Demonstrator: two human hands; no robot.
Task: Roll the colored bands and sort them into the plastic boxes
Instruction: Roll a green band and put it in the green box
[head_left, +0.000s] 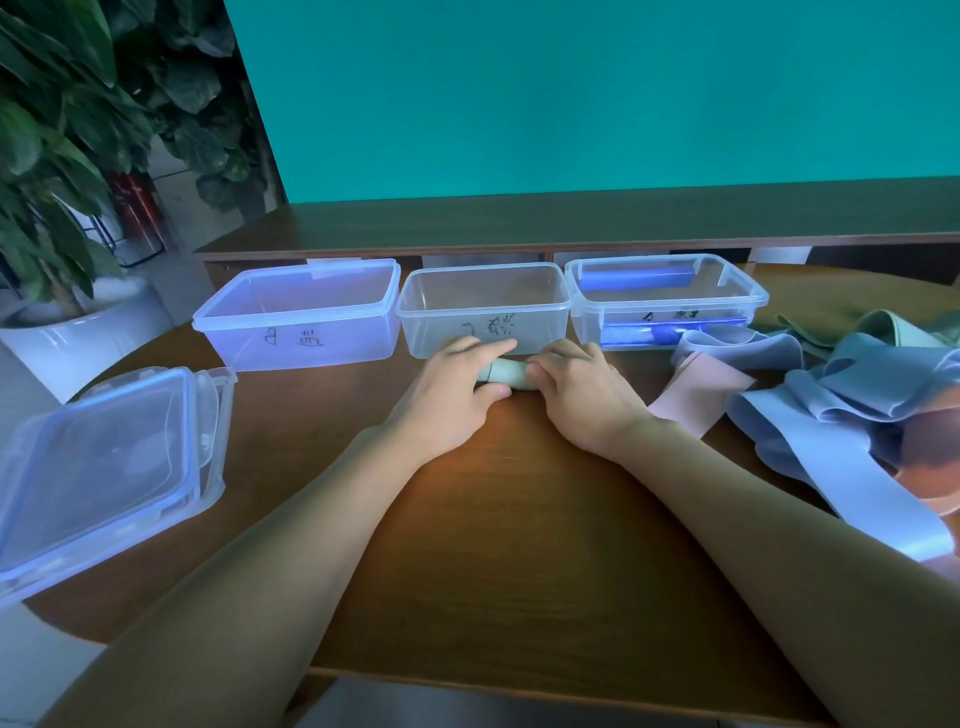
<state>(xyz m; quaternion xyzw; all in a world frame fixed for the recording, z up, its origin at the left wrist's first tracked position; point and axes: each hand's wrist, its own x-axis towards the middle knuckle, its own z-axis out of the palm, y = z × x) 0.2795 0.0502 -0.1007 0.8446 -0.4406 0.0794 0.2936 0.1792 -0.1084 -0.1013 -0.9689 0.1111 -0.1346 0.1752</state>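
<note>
From my seat I see the brown wooden table (519, 545) filling most of the view, its near edge running under both forearms and its left edge curving away toward a white plant pot (78, 332). A teal wall (571, 93) stands behind it. Bare wood lies open between the forearms and in front of the lids.

A heap of loose bands (852, 410), blue, pink and green, sprawls over the right side of the table and reaches its right edge. At the left edge a stack of clear lids (104, 467) sits partly overhanging the rim.

Three clear plastic boxes stand in a row at the back, walls touching or nearly so: the left box (301, 312), the middle box (485, 306) and the right box (665, 301), which holds a blue roll against its front wall. Each front wall bears handwriting I cannot read.

My left hand (452, 395) and my right hand (582, 395) both curl over a pale green band (506, 375), rolled into a short tight cylinder lying on the table just in front of the middle box. Fingers cover both ends; only the middle of the roll shows.
</note>
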